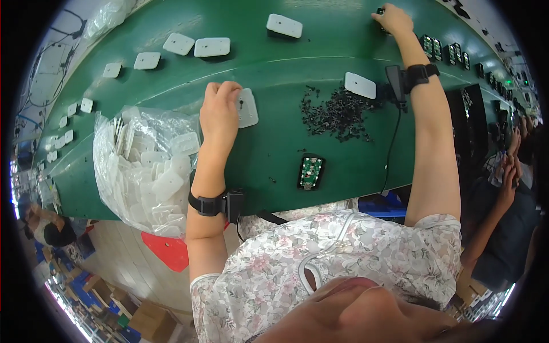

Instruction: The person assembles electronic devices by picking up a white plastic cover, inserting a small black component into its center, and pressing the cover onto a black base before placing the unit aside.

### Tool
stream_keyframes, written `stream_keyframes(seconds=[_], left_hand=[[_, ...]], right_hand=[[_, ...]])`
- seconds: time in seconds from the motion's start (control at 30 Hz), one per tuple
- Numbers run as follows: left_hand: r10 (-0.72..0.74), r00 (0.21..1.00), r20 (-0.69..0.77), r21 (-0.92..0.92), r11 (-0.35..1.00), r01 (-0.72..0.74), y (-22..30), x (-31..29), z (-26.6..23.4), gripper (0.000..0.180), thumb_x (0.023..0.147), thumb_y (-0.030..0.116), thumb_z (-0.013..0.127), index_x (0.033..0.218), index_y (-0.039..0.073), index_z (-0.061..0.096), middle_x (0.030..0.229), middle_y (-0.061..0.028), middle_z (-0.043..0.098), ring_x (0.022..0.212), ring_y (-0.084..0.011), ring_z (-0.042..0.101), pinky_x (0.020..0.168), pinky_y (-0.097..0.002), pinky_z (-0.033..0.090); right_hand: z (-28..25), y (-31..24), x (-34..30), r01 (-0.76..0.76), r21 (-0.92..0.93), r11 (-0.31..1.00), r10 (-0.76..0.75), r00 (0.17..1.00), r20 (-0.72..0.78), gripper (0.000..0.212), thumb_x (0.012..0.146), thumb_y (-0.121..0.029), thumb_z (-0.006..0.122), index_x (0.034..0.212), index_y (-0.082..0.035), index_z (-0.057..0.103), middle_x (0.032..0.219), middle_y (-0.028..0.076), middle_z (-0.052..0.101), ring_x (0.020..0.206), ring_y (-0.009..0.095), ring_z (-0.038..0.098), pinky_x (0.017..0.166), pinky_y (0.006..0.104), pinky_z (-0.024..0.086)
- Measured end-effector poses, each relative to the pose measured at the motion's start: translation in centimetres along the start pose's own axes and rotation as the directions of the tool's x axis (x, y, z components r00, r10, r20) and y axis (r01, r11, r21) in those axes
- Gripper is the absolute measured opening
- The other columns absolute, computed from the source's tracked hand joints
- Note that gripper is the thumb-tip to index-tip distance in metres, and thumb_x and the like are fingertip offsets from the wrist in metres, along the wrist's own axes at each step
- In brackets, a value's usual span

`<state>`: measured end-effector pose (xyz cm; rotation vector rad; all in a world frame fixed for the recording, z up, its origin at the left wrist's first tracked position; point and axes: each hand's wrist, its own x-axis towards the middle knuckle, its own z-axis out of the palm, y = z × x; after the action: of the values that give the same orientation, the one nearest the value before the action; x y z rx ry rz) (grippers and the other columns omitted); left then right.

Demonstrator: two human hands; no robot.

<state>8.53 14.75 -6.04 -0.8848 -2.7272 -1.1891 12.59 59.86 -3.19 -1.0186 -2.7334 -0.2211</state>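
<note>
My left hand point(219, 111) is closed with bent fingers, against the left edge of a white rounded plate point(249, 111) with dark marks on it. Whatever its fingertips pinch is hidden. Far to the right, my outstretched right hand point(397, 20) grips a small black housing point(379, 17) by the table's far side, its fingers covering most of it. In front of me lies a black housing with a green circuit board point(311, 172) facing up. A pile of small black screws point(337, 117) spreads right of centre, with another white plate point(360, 86) at its far edge.
An open clear bag point(146, 166) of white plates sits on the green table point(274, 148), left of my forearm. White-topped pieces point(212, 47) form a line along the far left. Black housings with boards point(432, 48) stand at the right. A cable point(391, 148) hangs from my right wrist strap.
</note>
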Motion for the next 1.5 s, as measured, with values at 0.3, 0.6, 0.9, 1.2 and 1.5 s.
stream_keyframes(seconds=[0.3,0.6,0.9,1.2,1.5], left_hand=[[0.198,0.98,0.0,0.234,0.953,-0.193,1.8,-3.7,0.1,0.055,0.071,0.019,0.075,0.116,0.002,0.049,0.106,-0.0167,0.052,0.099,-0.035,0.051,0.08,-0.0408,0.044],[0.345,0.936,0.075,0.047,0.936,-0.348,0.6,-2.3,0.9,0.048,0.071,0.002,0.067,0.117,0.005,0.052,0.111,-0.0094,0.056,0.105,-0.0288,0.052,0.087,-0.0406,0.041],[0.423,0.905,-0.047,-0.002,0.906,-0.424,1.5,-2.2,2.9,0.061,0.069,0.007,0.073,0.124,0.005,0.048,0.109,-0.0075,0.061,0.108,-0.0255,0.053,0.092,-0.0391,0.04],[0.233,0.97,-0.072,-0.281,0.928,-0.244,0.6,-2.6,1.6,0.05,0.081,-0.004,0.057,0.128,0.008,0.05,0.124,-0.008,0.058,0.117,-0.0264,0.052,0.1,-0.039,0.038],[0.387,0.917,0.101,-0.02,0.922,-0.387,-0.1,-2.9,1.3,0.059,0.076,-0.012,0.043,0.127,0.013,0.055,0.134,-0.0018,0.053,0.124,-0.0238,0.049,0.101,-0.0372,0.038]], right_hand=[[-4.2,-10.1,-11.6,-0.083,0.983,0.163,-0.437,0.887,0.148,0.041,0.083,-0.013,0.069,0.117,-0.001,0.051,0.11,0.006,0.057,0.105,0.013,0.055,0.094,0.0258,0.041],[-6.2,-11.2,-15.6,0.538,0.62,0.571,-0.615,0.78,-0.11,0.039,0.078,-0.008,0.07,0.115,-0.003,0.059,0.106,0.012,0.063,0.095,0.023,0.062,0.086,0.031,0.048],[-8.6,-13.4,-20.0,0.569,0.582,0.581,-0.511,0.812,-0.283,0.035,0.077,-0.008,0.07,0.111,-0.005,0.063,0.105,0.012,0.064,0.094,0.027,0.061,0.083,0.0329,0.048],[-7.4,-15.3,-21.2,0.617,0.655,0.437,-0.656,0.717,-0.238,0.036,0.076,-0.006,0.069,0.112,-0.007,0.063,0.11,0.009,0.064,0.099,0.027,0.059,0.084,0.0337,0.048],[-6.4,-15.6,-21.5,0.632,0.641,0.435,-0.699,0.686,-0.202,0.037,0.076,-0.007,0.069,0.113,-0.007,0.063,0.109,0.009,0.063,0.097,0.027,0.059,0.083,0.0342,0.049]])
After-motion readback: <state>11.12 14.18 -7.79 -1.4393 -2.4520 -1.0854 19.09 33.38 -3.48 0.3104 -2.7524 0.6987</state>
